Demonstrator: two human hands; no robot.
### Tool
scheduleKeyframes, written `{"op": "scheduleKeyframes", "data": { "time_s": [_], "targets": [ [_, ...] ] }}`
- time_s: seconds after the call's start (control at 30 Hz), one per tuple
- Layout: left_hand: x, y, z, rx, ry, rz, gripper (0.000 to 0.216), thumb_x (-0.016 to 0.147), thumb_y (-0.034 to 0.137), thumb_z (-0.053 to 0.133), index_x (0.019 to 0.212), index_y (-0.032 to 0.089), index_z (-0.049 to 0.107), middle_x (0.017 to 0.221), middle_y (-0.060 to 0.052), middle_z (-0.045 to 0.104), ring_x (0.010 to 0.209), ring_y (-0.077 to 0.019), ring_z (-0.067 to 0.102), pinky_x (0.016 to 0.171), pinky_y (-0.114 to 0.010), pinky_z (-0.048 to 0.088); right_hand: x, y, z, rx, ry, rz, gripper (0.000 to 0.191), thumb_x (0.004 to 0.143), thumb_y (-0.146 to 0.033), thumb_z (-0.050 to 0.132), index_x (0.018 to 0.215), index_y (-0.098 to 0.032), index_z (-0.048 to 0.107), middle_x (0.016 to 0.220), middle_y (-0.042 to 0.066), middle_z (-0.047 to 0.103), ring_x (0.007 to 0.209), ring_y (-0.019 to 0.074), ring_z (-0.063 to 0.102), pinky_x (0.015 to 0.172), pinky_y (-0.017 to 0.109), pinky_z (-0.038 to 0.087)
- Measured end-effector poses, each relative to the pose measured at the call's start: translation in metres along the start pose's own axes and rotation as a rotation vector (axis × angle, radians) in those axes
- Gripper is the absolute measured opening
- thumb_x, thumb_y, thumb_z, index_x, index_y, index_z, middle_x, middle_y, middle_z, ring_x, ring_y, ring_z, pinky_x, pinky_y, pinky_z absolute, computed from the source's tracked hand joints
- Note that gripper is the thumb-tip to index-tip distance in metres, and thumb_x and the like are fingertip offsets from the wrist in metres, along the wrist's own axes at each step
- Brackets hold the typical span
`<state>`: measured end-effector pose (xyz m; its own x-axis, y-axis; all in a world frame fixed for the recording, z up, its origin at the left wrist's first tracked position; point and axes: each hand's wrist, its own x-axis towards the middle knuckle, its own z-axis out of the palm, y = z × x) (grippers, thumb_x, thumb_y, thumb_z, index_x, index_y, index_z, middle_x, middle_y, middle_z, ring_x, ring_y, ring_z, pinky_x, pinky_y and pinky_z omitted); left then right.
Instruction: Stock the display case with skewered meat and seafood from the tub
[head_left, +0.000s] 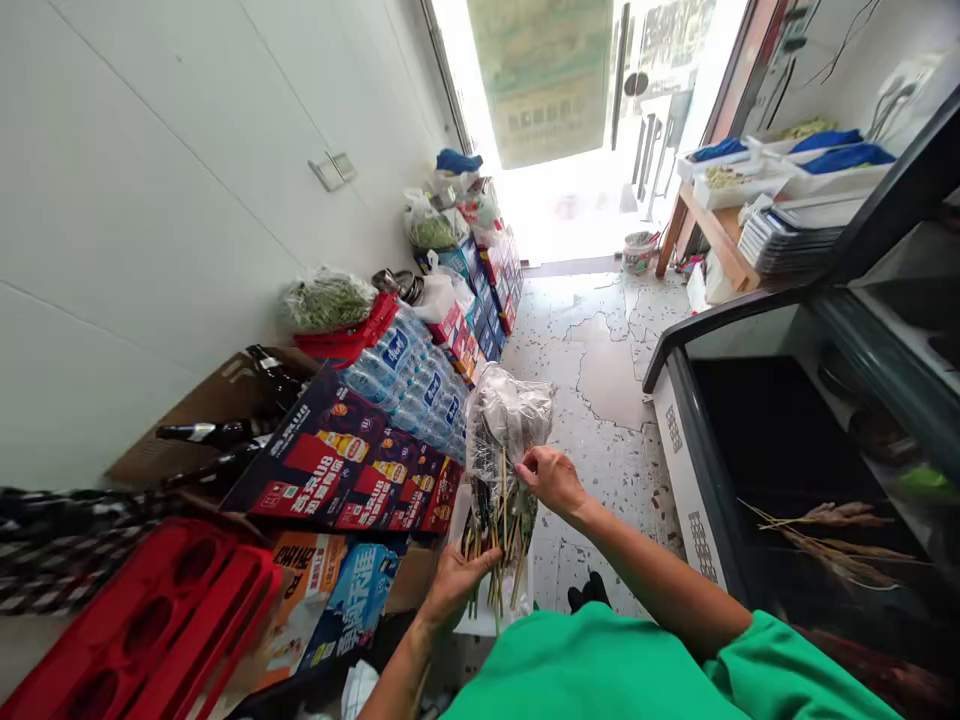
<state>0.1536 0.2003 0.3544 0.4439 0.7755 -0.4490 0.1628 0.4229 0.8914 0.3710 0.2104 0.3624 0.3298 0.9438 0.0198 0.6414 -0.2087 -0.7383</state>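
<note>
A bundle of skewers (497,595) lies over a white container (472,625) in front of my body, sticks pointing towards me. Clear plastic wrap (517,400) covers their far ends, and dark food shows dimly through it. My left hand (454,580) is closed around the sticks at the near end. At the right edge of the plastic, my right hand (555,480) has its fingertips pinched together, touching the wrap. Whether a skewer is also between those fingertips is hidden.
Drink boxes (360,470), water bottle packs (412,370) and a red crate (150,620) line the left wall. A glass-fronted display case (697,470) stands on the right. Ahead, speckled floor (555,320) leads to a bright glass door (622,100); a small bucket (639,252) sits near it.
</note>
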Motion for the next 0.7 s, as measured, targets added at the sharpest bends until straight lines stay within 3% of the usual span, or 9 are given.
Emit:
{"op": "scheduleKeyframes", "data": {
  "time_s": [0.17,0.27,0.33,0.4,0.47,0.53,0.63,0.7],
  "targets": [
    [0.011,0.03,0.04,-0.113,-0.091,0.038,0.048,0.06,0.046,0.088,0.09,0.01,0.076,0.086,-0.013,0.076,0.081,-0.026,0.071,0.077,-0.032,0.055,0.016,0.0,-0.059,0.041,-0.086,0.072,0.002,0.071,-0.018,0.065,0.07,-0.019,0.065,0.066,0.0,0.066,0.061,0.0123,0.055,0.058,0.023,0.038],
    [0.022,0.035,0.056,-0.118,-0.096,0.022,0.045,0.059,0.044,0.088,0.085,0.011,0.075,0.08,-0.011,0.076,0.075,-0.0244,0.071,0.072,-0.03,0.056,0.019,0.011,-0.077,0.111,-0.023,0.112,0.005,0.065,-0.018,0.064,0.063,-0.019,0.06,0.06,-0.003,0.06,0.058,0.0104,0.049,0.055,0.022,0.034],
    [0.029,0.039,0.066,-0.143,-0.125,-0.02,0.043,0.058,0.044,0.089,0.082,0.011,0.074,0.078,-0.011,0.076,0.074,-0.0251,0.072,0.07,-0.03,0.057,0.02,0.02,-0.089,0.3,0.023,0.166,0.007,0.063,-0.021,0.062,0.06,-0.019,0.056,0.058,-0.003,0.055,0.056,0.0098,0.045,0.053,0.022,0.033],
    [0.038,0.046,0.077,-0.2,-0.175,-0.076,0.044,0.059,0.045,0.088,0.085,0.012,0.074,0.08,-0.011,0.076,0.077,-0.0272,0.073,0.072,-0.032,0.058,0.021,0.029,-0.108,0.633,0.03,0.248,0.008,0.063,-0.026,0.057,0.06,-0.019,0.053,0.055,-0.004,0.05,0.051,0.0088,0.04,0.049,0.022,0.03],
    [0.048,0.055,0.088,-0.236,-0.231,-0.12,0.046,0.058,0.044,0.089,0.087,0.012,0.073,0.083,-0.012,0.077,0.081,-0.0291,0.074,0.074,-0.034,0.059,0.02,0.039,-0.135,0.957,0.004,0.283,0.01,0.062,-0.029,0.053,0.061,-0.02,0.049,0.054,-0.005,0.045,0.047,0.0078,0.034,0.046,0.022,0.028],
    [0.062,0.065,0.098,-0.244,-0.275,-0.145,0.048,0.057,0.043,0.09,0.088,0.011,0.074,0.084,-0.014,0.077,0.083,-0.0294,0.074,0.076,-0.033,0.06,0.019,0.05,-0.165,1.091,0.027,0.245,0.011,0.062,-0.031,0.053,0.063,-0.02,0.049,0.054,-0.006,0.043,0.046,0.0073,0.032,0.045,0.022,0.028],
    [0.09,0.075,0.109,-0.267,-0.335,-0.172,0.048,0.058,0.043,0.089,0.087,0.008,0.074,0.084,-0.016,0.077,0.083,-0.0283,0.074,0.079,-0.032,0.06,0.026,0.067,-0.195,0.854,0.128,0.174,0.014,0.067,-0.031,0.058,0.072,-0.018,0.061,0.056,-0.004,0.05,0.049,0.0087,0.04,0.047,0.022,0.032],
    [0.111,0.08,0.114,-0.287,-0.351,-0.172,0.048,0.06,0.043,0.088,0.089,0.007,0.074,0.085,-0.017,0.077,0.082,-0.0275,0.074,0.079,-0.03,0.06,0.039,0.074,-0.195,0.563,0.142,0.108,0.02,0.073,-0.031,0.062,0.084,-0.016,0.07,0.066,-0.001,0.06,0.057,0.0108,0.05,0.054,0.023,0.039]
  ]
}}
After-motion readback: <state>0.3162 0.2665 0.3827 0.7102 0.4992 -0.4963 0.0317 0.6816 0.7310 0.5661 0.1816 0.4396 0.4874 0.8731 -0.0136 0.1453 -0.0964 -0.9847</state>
